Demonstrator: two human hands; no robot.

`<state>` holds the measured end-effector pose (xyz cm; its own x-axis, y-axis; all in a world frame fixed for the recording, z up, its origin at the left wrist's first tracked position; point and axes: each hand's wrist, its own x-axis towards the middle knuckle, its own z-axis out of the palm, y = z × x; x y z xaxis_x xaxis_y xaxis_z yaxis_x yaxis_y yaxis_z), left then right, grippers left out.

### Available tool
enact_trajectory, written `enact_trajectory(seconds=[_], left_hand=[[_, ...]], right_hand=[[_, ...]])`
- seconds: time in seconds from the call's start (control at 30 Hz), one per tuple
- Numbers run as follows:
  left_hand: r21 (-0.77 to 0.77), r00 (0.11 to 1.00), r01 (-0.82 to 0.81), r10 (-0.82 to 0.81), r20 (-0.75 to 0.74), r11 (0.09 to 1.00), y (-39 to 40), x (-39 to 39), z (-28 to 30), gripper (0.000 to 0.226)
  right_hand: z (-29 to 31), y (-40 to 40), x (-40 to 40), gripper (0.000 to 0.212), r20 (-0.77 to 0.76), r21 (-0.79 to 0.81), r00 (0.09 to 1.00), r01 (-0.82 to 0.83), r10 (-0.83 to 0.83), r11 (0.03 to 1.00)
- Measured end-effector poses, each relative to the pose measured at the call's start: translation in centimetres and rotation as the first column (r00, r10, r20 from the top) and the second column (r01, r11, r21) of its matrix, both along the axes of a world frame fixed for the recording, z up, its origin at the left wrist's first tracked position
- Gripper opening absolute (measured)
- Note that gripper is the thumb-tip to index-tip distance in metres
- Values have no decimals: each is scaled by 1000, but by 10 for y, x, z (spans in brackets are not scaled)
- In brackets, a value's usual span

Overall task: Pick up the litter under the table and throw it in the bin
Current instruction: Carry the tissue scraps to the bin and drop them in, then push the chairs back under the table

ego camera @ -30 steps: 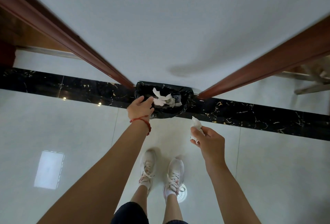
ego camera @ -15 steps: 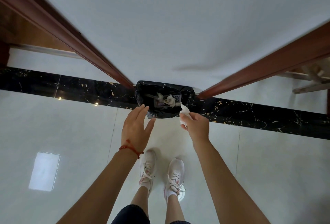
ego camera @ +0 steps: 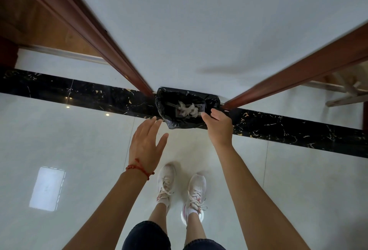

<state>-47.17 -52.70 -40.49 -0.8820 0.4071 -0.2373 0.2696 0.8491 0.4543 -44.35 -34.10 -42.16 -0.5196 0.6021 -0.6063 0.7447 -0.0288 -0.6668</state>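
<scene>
A bin lined with a black bag point(ego camera: 169, 100) stands on the floor against the white wall, between two wooden door frames. White crumpled litter point(ego camera: 187, 110) lies inside it. My right hand point(ego camera: 219, 128) hovers over the bin's front right rim, back to the camera, fingers pointing down; no tissue shows in it. My left hand point(ego camera: 147, 144), with a red bracelet at the wrist, is spread flat just left of the bin and touches nothing.
A black marble strip point(ego camera: 79, 92) crosses the pale glossy tiles at the foot of the wall. Wooden door frames point(ego camera: 95, 30) flank the bin, and a wooden furniture leg point(ego camera: 346, 101) stands at far right. My white shoes point(ego camera: 179, 186) stand just behind the bin.
My right hand moved forward over the bin's rim, and the white tissue it pinched is no longer visible in it. My left hand drew back from the rim and opened.
</scene>
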Motion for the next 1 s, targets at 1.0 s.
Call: enact_trajectory(seconds=[1.0], left_hand=[[-18, 967, 243, -244, -70, 970, 43, 55, 246, 53]], right_hand=[[265, 28, 135, 55, 111, 667, 911, -365, 398, 650]])
